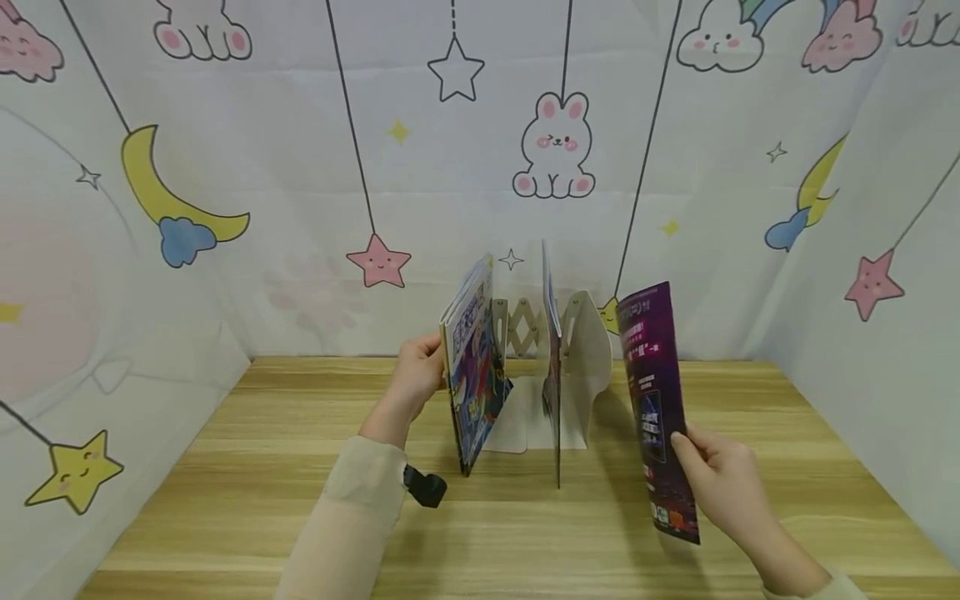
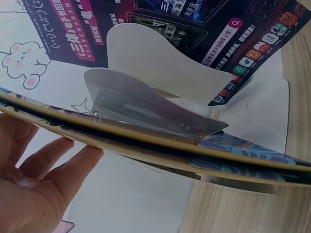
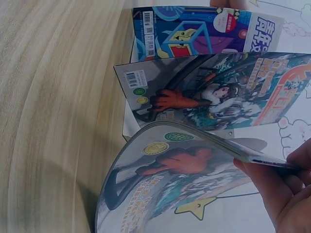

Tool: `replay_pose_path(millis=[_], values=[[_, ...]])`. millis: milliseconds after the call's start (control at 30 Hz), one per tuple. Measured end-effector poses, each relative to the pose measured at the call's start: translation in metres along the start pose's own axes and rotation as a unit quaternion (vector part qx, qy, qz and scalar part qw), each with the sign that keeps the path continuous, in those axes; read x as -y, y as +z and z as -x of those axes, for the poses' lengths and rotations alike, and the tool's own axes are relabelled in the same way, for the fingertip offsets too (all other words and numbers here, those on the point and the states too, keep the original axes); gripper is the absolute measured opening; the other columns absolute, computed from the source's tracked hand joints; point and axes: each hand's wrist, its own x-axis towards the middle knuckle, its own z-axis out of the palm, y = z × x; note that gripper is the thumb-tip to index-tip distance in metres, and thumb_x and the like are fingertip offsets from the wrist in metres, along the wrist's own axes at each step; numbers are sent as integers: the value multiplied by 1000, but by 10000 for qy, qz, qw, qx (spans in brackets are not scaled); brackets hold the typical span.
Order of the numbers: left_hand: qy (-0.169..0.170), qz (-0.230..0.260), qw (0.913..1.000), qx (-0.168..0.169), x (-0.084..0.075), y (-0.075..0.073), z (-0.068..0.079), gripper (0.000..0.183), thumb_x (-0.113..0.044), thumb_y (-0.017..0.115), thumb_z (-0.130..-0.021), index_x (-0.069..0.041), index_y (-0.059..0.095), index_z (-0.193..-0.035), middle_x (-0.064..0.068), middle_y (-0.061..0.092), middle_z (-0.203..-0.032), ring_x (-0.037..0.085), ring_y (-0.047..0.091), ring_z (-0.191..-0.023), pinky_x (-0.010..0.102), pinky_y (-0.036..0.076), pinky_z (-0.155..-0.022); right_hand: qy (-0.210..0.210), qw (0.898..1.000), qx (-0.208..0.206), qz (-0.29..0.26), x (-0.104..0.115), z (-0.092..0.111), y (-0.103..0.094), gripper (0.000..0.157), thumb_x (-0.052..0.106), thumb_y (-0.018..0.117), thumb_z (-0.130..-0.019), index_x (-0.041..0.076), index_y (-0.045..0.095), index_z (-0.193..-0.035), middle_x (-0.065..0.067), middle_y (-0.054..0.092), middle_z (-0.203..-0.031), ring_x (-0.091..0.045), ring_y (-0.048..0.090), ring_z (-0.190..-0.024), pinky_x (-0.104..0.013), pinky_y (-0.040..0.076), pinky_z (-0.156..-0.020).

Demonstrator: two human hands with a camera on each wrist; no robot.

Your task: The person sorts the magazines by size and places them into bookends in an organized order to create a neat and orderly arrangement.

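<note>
My left hand [image 1: 420, 371] is at the far left, its fingers [image 2: 80, 167] fairly straight against the outer cover of upright magazines [image 1: 476, 367] with a colourful blue front. In the right wrist view that front cover [image 3: 194, 31] shows bold characters and a barcode. My right hand [image 1: 723, 471] pinches a thin magazine [image 1: 656, 417] by its edge, thumb on the dark purple back cover. Its front [image 3: 167, 170] is bent into a curve. Between the hands, another magazine [image 1: 553, 375] stands upright in a pale metal bookend [image 1: 588, 358]; its front [image 3: 214, 90] has the same picture.
A scissor-like metal lattice [image 1: 523, 327] links the bookend's plates at the back. Flat base plates [image 1: 517, 425] lie on the wood-grain table [image 1: 262, 492]. A printed cloth [image 1: 450, 192] hangs behind and along both sides. A small black device [image 1: 425, 486] sits at my left wrist.
</note>
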Motion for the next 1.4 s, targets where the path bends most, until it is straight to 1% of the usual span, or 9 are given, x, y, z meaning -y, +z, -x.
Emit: replay_pose_path(millis=[233,533,767,1100,1133,1200,1300,1367,1400], values=[[10,44,10000,16,-2,1,2,34,-24,47,-100,-5,62,-124,-5,64,-76,7,57,-60,26,53,-58,-16,9995,-271,186,4,0,-4,29,9,56,-94,-13,63,-112,-29,68,-93,25,49,-67,-9,47,-50],[-13,-3,9999,-104,-4,2,-1,33,-25,49,-99,-8,64,-123,-5,66,-78,7,55,-61,24,50,-56,-208,9975,-669,-24,10,2,-7,25,4,58,-92,-11,65,-111,-29,68,-89,20,55,-66,-10,48,-48],[-72,-18,10000,14,-2,2,0,34,-25,47,-100,-7,63,-124,2,68,-86,7,59,-64,26,53,-60,-344,9943,-1013,-11,16,5,-7,24,1,59,-90,-11,64,-110,-27,68,-91,22,54,-70,-7,48,-52],[0,-9,10000,84,0,0,0,33,-24,47,-100,-4,65,-120,-4,65,-80,7,58,-64,26,54,-61,-430,9902,-1325,-65,24,5,-9,23,-3,60,-89,-10,66,-109,-25,68,-89,20,55,-68,-7,47,-50],[-3,-6,10000,78,0,0,0,33,-24,47,-100,-4,65,-120,-4,64,-78,8,58,-63,27,54,-61,-417,9898,-1361,-89,24,5,-9,22,-3,60,-88,-9,66,-109,-21,69,-89,19,56,-67,-7,47,-50],[-5,1,10000,68,1,0,1,33,-24,47,-100,-3,66,-118,-4,64,-77,8,58,-63,27,54,-61,-434,9889,-1407,-179,25,5,-9,22,-5,61,-87,-8,67,-108,-2,72,-87,17,58,-66,-8,47,-49],[-12,27,10000,74,1,0,0,33,-24,47,-100,-1,66,-116,-2,65,-79,8,59,-64,28,55,-62,-606,9865,-1507,-228,26,6,-10,22,-7,62,-85,-7,69,-106,26,63,-88,17,58,-67,-8,47,-50],[3,35,10000,86,1,0,0,34,-24,47,-100,0,66,-115,0,65,-82,8,59,-65,28,55,-62,-844,9836,-1571,-271,25,7,-10,23,-10,62,-84,-7,69,-105,37,56,-90,18,58,-69,-7,47,-50],[8,38,10000,88,1,0,-1,34,-24,47,-100,0,66,-115,1,65,-83,8,60,-65,28,55,-62,-960,9820,-1599,-290,25,7,-10,23,-11,61,-83,-8,69,-105,37,56,-92,18,58,-70,-7,47,-51]])
